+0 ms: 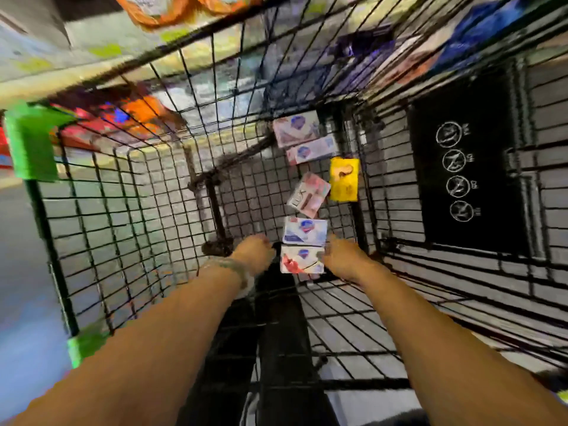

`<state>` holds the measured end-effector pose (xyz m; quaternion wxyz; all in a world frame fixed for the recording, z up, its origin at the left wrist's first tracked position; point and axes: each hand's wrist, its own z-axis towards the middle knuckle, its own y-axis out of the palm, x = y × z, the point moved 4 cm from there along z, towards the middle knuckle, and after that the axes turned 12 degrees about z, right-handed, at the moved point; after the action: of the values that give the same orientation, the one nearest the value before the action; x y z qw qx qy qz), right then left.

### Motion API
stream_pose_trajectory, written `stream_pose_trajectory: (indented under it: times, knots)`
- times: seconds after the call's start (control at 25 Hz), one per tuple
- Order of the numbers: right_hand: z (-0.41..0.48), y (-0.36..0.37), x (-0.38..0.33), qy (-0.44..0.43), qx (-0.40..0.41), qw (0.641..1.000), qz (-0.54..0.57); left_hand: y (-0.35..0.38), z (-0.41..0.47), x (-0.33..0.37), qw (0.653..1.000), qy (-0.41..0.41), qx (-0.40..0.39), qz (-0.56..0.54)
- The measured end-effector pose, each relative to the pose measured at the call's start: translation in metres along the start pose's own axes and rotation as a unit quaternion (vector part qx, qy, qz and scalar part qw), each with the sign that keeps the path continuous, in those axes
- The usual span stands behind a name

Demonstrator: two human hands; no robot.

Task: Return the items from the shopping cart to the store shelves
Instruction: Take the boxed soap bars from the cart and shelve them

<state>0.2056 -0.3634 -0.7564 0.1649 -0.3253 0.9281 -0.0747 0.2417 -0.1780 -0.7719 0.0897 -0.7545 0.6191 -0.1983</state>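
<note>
I look down into a black wire shopping cart (pixel 123 210). Several soap boxes lie along its floor: two pink-and-white ones (pixel 296 129) at the far end, a yellow pack (pixel 344 179), a tilted Lux box (pixel 309 193), a blue-and-white box (pixel 304 230) and a red-and-white box (pixel 301 259) nearest me. My left hand (pixel 253 252) touches the left end of the red-and-white box and my right hand (pixel 341 256) touches its right end. Both hands are curled against it; blur hides the fingers.
Store shelves with orange packs (pixel 153 10) and blue and purple packs (pixel 479 29) run across the top. A black child-seat flap with warning icons (pixel 461 167) is on the cart's right. Green plastic corner pieces (pixel 30 142) mark the cart's left rim.
</note>
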Motion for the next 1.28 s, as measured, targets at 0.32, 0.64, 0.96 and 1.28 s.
stream_pose_trajectory:
  times: [0.32,0.64,0.96,1.28]
  knots:
    - [0.069,0.032,0.020,0.099,0.101,0.927,0.346,0.084,0.047,0.002,0.971,-0.108,-0.017,-0.212]
    - [0.087,0.034,0.016,0.101,0.157,0.914,0.360,0.085,0.041,0.011,0.946,-0.148,0.025,-0.286]
    - [0.076,0.031,0.023,0.126,0.196,0.916,0.326,0.118,0.056,-0.007,0.937,-0.098,-0.088,-0.324]
    - [0.007,0.028,-0.030,0.070,0.191,0.951,0.231,-0.001,-0.043,-0.093,0.970,-0.092,-0.023,-0.225]
